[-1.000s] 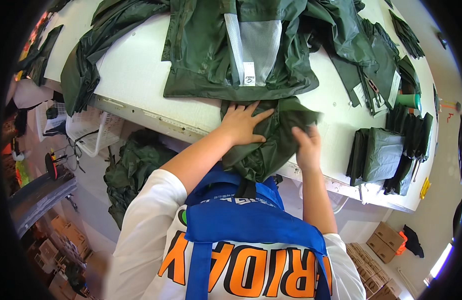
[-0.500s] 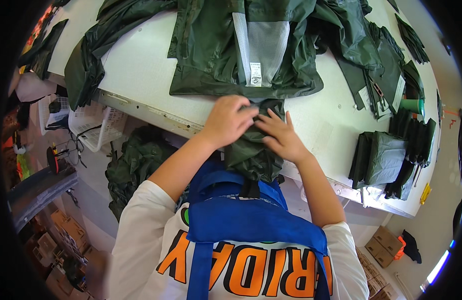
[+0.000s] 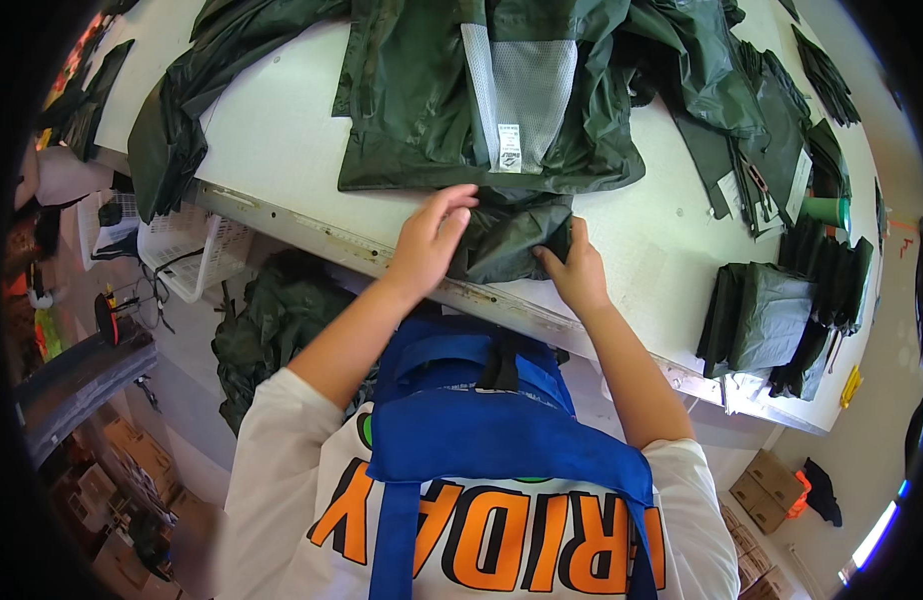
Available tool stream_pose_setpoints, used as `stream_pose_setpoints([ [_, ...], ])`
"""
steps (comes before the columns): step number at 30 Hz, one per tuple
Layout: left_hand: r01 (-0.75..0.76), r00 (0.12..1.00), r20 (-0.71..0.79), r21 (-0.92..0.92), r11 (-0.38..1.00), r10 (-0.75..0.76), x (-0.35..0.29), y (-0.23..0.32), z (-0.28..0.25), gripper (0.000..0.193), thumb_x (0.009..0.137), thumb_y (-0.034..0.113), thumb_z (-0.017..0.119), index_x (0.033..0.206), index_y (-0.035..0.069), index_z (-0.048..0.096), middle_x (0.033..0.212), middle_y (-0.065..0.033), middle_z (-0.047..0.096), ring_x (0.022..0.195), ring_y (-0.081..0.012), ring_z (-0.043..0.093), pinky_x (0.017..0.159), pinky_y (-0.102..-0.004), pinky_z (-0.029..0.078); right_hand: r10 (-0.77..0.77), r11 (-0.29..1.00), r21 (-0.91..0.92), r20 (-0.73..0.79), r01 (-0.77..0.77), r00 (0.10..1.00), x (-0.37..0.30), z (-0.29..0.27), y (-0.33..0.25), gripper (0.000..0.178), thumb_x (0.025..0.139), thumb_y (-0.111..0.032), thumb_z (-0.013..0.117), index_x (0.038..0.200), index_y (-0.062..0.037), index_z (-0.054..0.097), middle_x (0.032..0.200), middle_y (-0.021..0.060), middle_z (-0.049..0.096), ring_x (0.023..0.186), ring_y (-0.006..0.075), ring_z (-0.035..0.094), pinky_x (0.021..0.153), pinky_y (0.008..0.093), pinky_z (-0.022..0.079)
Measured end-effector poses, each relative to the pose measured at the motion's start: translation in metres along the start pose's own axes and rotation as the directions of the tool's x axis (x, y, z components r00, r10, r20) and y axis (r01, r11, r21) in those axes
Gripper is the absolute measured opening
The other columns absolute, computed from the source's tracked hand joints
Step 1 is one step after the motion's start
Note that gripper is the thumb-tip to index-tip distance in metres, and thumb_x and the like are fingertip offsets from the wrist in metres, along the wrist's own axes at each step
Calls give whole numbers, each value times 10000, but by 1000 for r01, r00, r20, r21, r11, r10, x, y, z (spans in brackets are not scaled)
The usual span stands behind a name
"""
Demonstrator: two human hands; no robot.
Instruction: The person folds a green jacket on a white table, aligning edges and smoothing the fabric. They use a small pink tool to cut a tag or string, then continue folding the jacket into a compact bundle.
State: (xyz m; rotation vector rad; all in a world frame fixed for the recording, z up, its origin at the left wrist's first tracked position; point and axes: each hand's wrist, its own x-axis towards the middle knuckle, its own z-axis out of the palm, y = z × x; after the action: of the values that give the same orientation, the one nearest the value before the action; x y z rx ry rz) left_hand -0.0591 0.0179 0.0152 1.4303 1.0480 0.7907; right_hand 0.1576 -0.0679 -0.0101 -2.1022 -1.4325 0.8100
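A dark green jacket (image 3: 412, 130) of thin, shiny cloth lies spread on the white table (image 3: 292, 130). It has a pale mesh panel (image 3: 537, 90) and a small white label (image 3: 510, 148). Below its hem sits a gathered, folded piece of the same green cloth (image 3: 507, 240), near the table's front edge; its upper end passes under the hem. My left hand (image 3: 432, 240) rests at the left side of this piece, fingers stretched toward the hem and thumb apart. My right hand (image 3: 580, 270) pinches its right side, thumb on top; those other fingers are partly hidden.
Folded green packets (image 3: 772, 315) stand at the table's right corner, near a green roll (image 3: 827, 211). More green pieces with zippers (image 3: 752, 185) lie behind them. White plastic baskets (image 3: 197, 250) and a heap of green cloth (image 3: 282, 320) are below the table's front edge at left.
The gathered green cloth, which hung over the table's front edge, is now folded up onto the table. My hands have parted to its two sides, and the right one has closed on it.
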Motion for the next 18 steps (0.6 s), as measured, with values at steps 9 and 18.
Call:
stream_pose_setpoints([
  [9,-581,803,406,694,425,436,-23,-25,40,414,699,206,723,1073,56,628,981,-47,599,911,-244,545,783,-381,436,-430,884,-256,-124,390,894,-3,-12,-21,524,739,-207,745,1181,-69,501,843,154,646,899,367,611,764,412,485],
  [18,-219,944,325,483,848,59,22,-22,28,105,893,167,571,952,85,540,730,-158,637,705,-376,621,593,-469,468,-713,652,-354,14,671,701,2,-21,-35,389,695,-178,734,1066,-111,641,1003,27,621,986,220,567,899,368,426],
])
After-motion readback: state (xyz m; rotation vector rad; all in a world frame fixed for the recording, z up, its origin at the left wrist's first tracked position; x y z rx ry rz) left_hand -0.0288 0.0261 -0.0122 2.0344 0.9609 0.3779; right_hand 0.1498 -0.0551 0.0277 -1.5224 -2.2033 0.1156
